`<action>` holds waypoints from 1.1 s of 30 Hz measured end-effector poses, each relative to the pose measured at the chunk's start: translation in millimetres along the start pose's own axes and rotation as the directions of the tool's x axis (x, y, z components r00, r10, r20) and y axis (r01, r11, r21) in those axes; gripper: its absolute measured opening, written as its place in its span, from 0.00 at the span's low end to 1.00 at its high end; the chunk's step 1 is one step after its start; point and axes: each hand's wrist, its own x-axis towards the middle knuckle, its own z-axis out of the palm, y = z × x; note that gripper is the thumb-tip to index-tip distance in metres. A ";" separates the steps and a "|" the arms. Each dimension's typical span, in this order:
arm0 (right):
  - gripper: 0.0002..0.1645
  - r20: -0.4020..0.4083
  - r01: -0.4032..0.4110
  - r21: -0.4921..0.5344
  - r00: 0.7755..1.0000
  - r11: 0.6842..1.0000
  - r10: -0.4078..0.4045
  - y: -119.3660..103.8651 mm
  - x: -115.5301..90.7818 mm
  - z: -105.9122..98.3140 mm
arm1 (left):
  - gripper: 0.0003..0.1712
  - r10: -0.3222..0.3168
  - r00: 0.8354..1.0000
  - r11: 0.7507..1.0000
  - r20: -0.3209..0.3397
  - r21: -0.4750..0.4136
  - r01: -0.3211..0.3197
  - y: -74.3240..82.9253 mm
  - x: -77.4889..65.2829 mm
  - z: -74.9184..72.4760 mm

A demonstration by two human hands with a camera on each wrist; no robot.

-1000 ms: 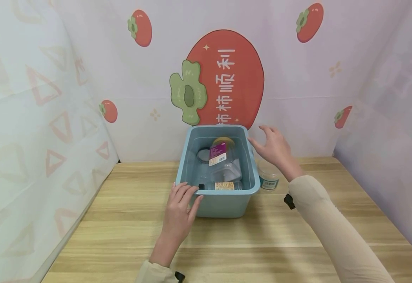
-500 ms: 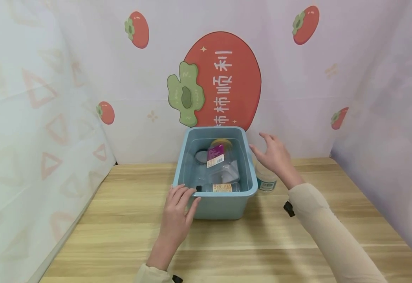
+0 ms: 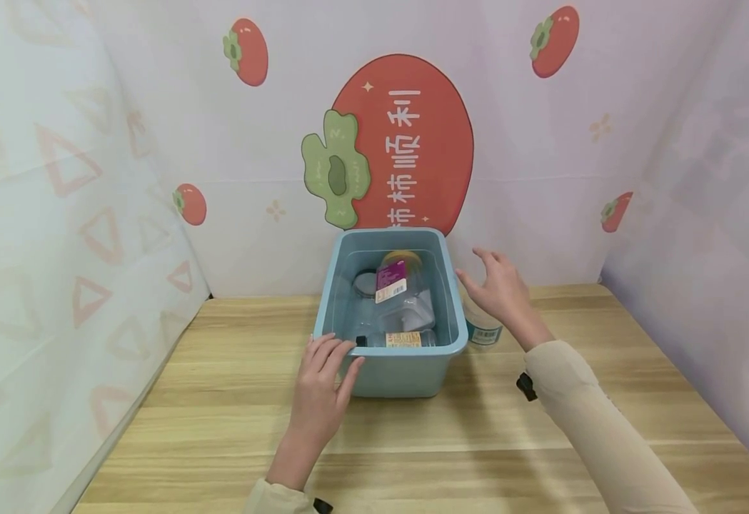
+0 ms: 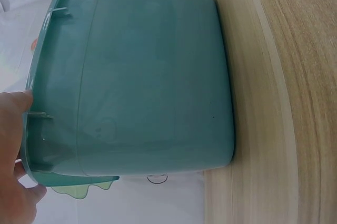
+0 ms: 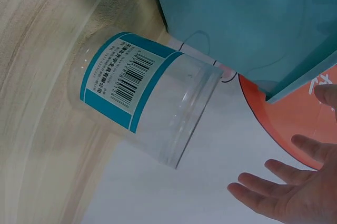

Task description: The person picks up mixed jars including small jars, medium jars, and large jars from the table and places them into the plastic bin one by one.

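Observation:
A blue plastic bin (image 3: 402, 373) stands on the wooden table. My left hand (image 3: 320, 389) holds its near left corner; the left wrist view has the thumb on the rim (image 4: 37, 71) and fingers around the corner. To the bin's right, a clear lidless jar (image 5: 176, 95) with a teal barcode label stands upright. Over that jar is my right hand (image 3: 499, 289), empty, its fingers spread beside the bin's right side. Inside the bin lie a clear container with a purple label (image 3: 390, 280), a bottle with an orange-and-white label (image 3: 403, 340) and a round dark-rimmed lid (image 3: 365, 283).
Behind the bin hangs a white cloth backdrop (image 3: 528, 214) printed with red persimmons. More cloth (image 3: 59, 285) closes off the left side and the right side. Bare wood (image 3: 233, 400) shows left of the bin, and more table lies in front of it.
My right hand has come down slightly beside the bin, fingers still spread. The left hand keeps its place on the corner. The whole head view has shifted a little.

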 end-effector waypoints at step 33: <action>0.44 0.022 -0.039 0.033 0.999 0.999 0.039 28.0 -20.0 22.0 | 0.19 -0.007 1.000 1.000 0.011 0.011 0.007 0.4 0.5 -1.3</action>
